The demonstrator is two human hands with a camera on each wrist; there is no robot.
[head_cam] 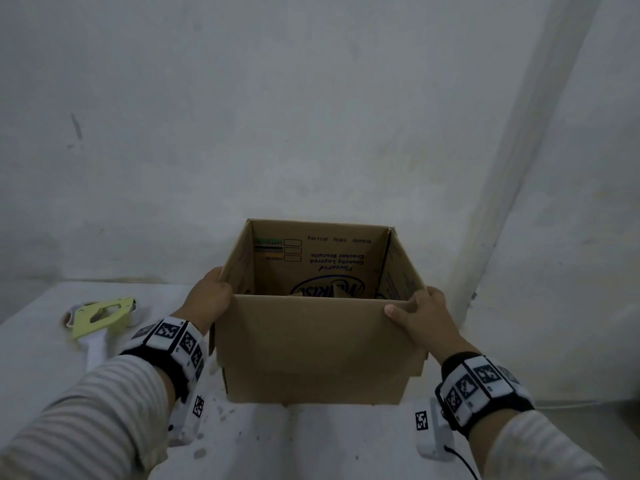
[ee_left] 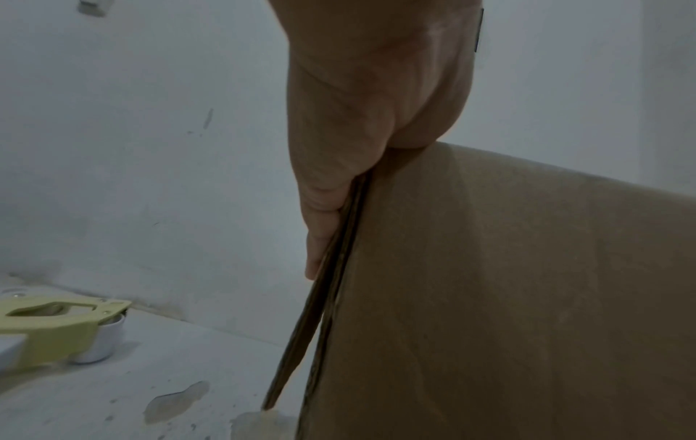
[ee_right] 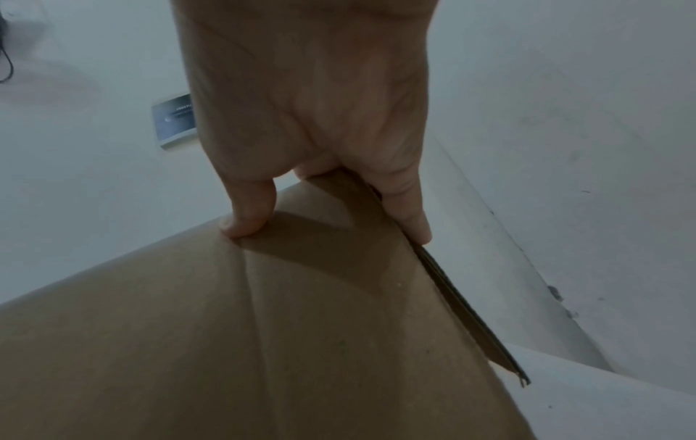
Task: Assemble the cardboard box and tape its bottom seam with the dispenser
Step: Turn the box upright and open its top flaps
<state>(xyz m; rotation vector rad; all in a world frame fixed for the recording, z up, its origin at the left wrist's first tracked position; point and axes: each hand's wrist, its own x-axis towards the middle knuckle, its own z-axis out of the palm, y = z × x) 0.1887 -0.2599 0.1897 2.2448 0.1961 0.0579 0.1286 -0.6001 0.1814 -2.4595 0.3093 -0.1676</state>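
A brown cardboard box [head_cam: 311, 341] stands open-topped on the white table [head_cam: 311, 441], with upside-down print on its inner back wall. Its flaps hang folded down along the outside. My left hand [head_cam: 211, 296] grips the near left corner, its fingers [ee_left: 320, 232] lying along the side flap of the box [ee_left: 527, 297]. My right hand [head_cam: 422, 313] grips the near right corner, thumb [ee_right: 244, 220] on the front panel of the box [ee_right: 263, 327] and fingers down the side. A yellow-green tape dispenser [head_cam: 100, 317] with a white handle lies on the table left of the box [ee_left: 56, 330].
A pale wall rises right behind the box, and a wall corner or pillar [head_cam: 519, 168] runs up at the right. The table's left edge passes near the dispenser. The tabletop in front of the box carries small stains [ee_left: 177, 399].
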